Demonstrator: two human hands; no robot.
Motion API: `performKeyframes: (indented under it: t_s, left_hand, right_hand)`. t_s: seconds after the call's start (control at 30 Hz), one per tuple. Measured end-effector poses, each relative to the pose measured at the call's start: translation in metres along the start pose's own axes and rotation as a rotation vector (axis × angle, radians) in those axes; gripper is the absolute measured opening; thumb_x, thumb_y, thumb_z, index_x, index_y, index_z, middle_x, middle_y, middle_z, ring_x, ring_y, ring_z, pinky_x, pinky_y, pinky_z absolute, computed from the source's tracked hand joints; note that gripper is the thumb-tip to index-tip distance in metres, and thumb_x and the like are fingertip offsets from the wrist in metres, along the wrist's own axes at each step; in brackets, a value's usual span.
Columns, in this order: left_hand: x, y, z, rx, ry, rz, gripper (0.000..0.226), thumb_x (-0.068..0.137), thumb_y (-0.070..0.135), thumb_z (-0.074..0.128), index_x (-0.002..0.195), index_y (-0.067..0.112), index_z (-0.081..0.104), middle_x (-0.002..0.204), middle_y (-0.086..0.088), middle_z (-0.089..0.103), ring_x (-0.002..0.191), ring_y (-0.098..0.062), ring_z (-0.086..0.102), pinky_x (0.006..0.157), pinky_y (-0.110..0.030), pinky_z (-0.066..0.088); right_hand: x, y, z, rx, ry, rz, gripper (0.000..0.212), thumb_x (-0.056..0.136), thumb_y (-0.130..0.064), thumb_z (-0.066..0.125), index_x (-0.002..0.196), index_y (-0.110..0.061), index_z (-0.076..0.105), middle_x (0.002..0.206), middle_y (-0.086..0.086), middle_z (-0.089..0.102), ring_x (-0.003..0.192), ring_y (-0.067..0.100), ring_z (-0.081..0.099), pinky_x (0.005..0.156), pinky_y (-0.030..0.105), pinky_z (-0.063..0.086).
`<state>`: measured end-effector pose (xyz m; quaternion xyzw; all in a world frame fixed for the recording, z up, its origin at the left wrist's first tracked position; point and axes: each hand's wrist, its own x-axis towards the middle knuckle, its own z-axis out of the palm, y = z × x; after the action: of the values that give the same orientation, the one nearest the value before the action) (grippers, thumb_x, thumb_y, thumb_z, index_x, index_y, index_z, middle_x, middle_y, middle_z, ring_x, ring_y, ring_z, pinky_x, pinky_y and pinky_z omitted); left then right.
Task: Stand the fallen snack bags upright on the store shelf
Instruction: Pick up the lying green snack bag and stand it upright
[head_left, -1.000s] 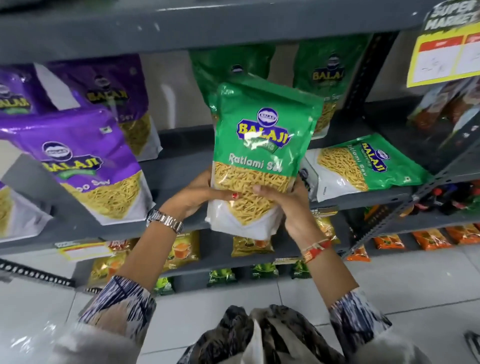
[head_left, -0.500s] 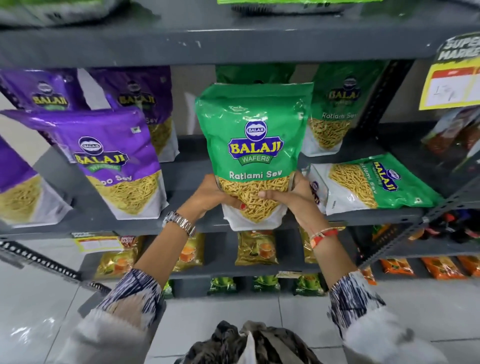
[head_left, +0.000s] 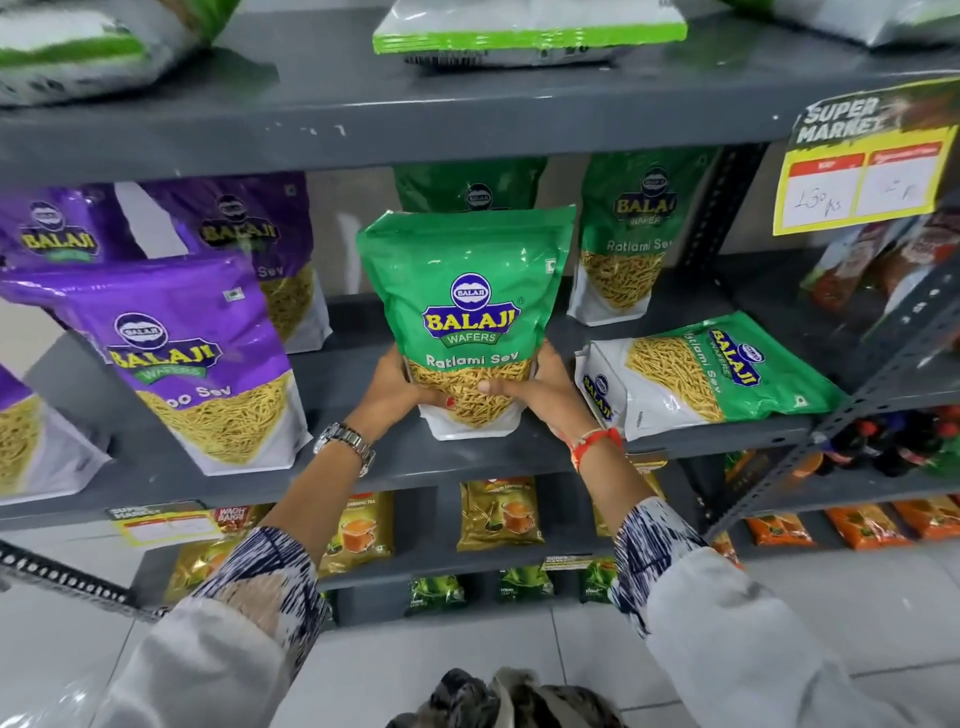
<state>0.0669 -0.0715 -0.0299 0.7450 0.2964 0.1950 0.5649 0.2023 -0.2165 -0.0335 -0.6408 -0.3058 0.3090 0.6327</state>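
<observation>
A green Ratlami Sev bag (head_left: 467, 291) stands upright on the grey middle shelf (head_left: 467, 460), its white base on the shelf board. My left hand (head_left: 395, 387) grips its lower left side and my right hand (head_left: 540, 400) grips its lower right, thumb across the front. Just to the right, a second green bag (head_left: 711, 376) lies flat on its side on the same shelf. Two more green bags stand upright behind, one (head_left: 626, 244) at the back right and one (head_left: 467, 184) mostly hidden behind the held bag.
Purple sev bags (head_left: 192, 358) stand on the left of the shelf, with more behind them. A yellow price sign (head_left: 857, 182) hangs at the right upright. Flat bags (head_left: 530, 34) lie on the shelf above. Tea packets (head_left: 498, 512) fill the lower shelves.
Both hands have lowered the green bag from a tilted, lifted position down onto the shelf, where it stands straight. The view has tipped upward.
</observation>
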Motion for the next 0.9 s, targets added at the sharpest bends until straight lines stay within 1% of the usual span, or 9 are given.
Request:
performKeyframes:
  t_s: [0.13, 0.27, 0.33, 0.4, 0.5, 0.6, 0.73, 0.83, 0.9]
  left_hand:
    - [-0.01, 0.0, 0.009, -0.101, 0.031, 0.033, 0.095, 0.053, -0.009, 0.079, 0.132, 0.009, 0.03, 0.121, 0.0, 0.053, 0.111, -0.011, 0.054, 0.102, -0.039, 0.045]
    - [-0.035, 0.007, 0.033, -0.083, 0.464, 0.273, 0.113, 0.055, 0.026, 0.085, 0.142, 0.015, 0.014, 0.141, 0.007, 0.023, 0.132, -0.009, 0.025, 0.104, -0.006, 0.022]
    - [-0.043, 0.015, 0.053, -0.072, 0.685, 0.462, 0.093, 0.061, 0.033, 0.08, 0.135, 0.014, 0.027, 0.132, 0.009, 0.027, 0.126, -0.022, 0.032, 0.105, -0.021, 0.032]
    - [-0.046, 0.027, 0.081, -0.001, 0.735, 0.651, 0.065, 0.069, 0.033, 0.073, 0.123, 0.021, 0.038, 0.119, 0.013, 0.034, 0.116, -0.028, 0.039, 0.096, -0.047, 0.04]
    - [-0.037, 0.043, 0.122, 0.164, 0.533, 0.829, 0.036, 0.078, 0.028, 0.063, 0.11, 0.019, 0.049, 0.108, 0.003, 0.049, 0.107, -0.018, 0.043, 0.092, -0.037, 0.038]
    - [-0.008, 0.059, 0.153, 0.422, 0.233, 0.811, 0.034, 0.081, 0.032, 0.057, 0.111, 0.015, 0.057, 0.11, -0.011, 0.058, 0.107, -0.023, 0.049, 0.091, -0.035, 0.037]
    - [0.046, 0.085, 0.194, 0.68, -0.12, 0.474, 0.08, 0.065, 0.067, 0.041, 0.122, 0.013, 0.051, 0.124, -0.012, 0.057, 0.113, -0.03, 0.051, 0.093, -0.037, 0.041]
    - [0.083, 0.088, 0.206, 0.782, -0.291, 0.096, 0.103, 0.054, 0.086, 0.037, 0.124, 0.012, 0.048, 0.12, -0.014, 0.062, 0.106, -0.032, 0.059, 0.089, -0.039, 0.05]
    - [0.097, 0.084, 0.209, 0.87, -0.395, 0.001, 0.094, 0.058, 0.087, 0.038, 0.099, 0.006, 0.059, 0.099, -0.017, 0.066, 0.087, -0.029, 0.062, 0.073, -0.032, 0.049]
  right_hand:
    - [-0.002, -0.003, -0.005, 0.026, 0.007, -0.014, 0.084, 0.066, 0.01, 0.077, 0.136, -0.009, 0.034, 0.123, -0.001, 0.058, 0.107, -0.004, 0.059, 0.087, 0.015, 0.052]
    - [-0.021, -0.002, -0.023, 0.065, 0.176, -0.094, 0.084, 0.071, -0.003, 0.078, 0.138, -0.026, 0.033, 0.143, 0.011, 0.047, 0.132, 0.021, 0.045, 0.107, 0.036, 0.039]
    - [-0.035, 0.0, -0.035, 0.2, 0.378, -0.146, 0.064, 0.075, 0.0, 0.074, 0.125, -0.027, 0.045, 0.128, 0.013, 0.057, 0.116, 0.021, 0.057, 0.098, 0.033, 0.047]
    - [-0.049, 0.002, -0.049, 0.378, 0.685, -0.171, 0.048, 0.078, 0.006, 0.069, 0.115, -0.019, 0.052, 0.102, 0.009, 0.063, 0.09, 0.017, 0.063, 0.077, 0.023, 0.055]
    - [-0.058, 0.018, -0.069, 0.486, 1.053, -0.088, 0.044, 0.075, 0.005, 0.07, 0.106, -0.02, 0.052, 0.085, -0.002, 0.058, 0.081, 0.016, 0.061, 0.066, 0.026, 0.051]
    - [-0.055, 0.03, -0.077, 0.437, 1.116, 0.052, 0.049, 0.071, 0.004, 0.076, 0.11, -0.003, 0.049, 0.096, 0.011, 0.063, 0.09, 0.023, 0.061, 0.084, 0.037, 0.052]
    - [-0.053, 0.035, -0.099, 0.172, 1.129, 0.326, 0.075, 0.065, -0.02, 0.085, 0.125, 0.006, 0.049, 0.131, 0.024, 0.053, 0.123, 0.039, 0.049, 0.104, 0.048, 0.041]
    - [-0.053, 0.037, -0.109, 0.511, 0.972, 0.555, 0.11, 0.063, -0.034, 0.085, 0.144, -0.004, 0.017, 0.146, 0.019, 0.032, 0.128, 0.037, 0.044, 0.105, 0.049, 0.043]
    - [-0.056, 0.039, -0.118, 0.653, 0.834, 0.512, 0.09, 0.071, -0.028, 0.082, 0.138, -0.002, 0.028, 0.14, 0.018, 0.042, 0.119, 0.033, 0.051, 0.1, 0.045, 0.047]
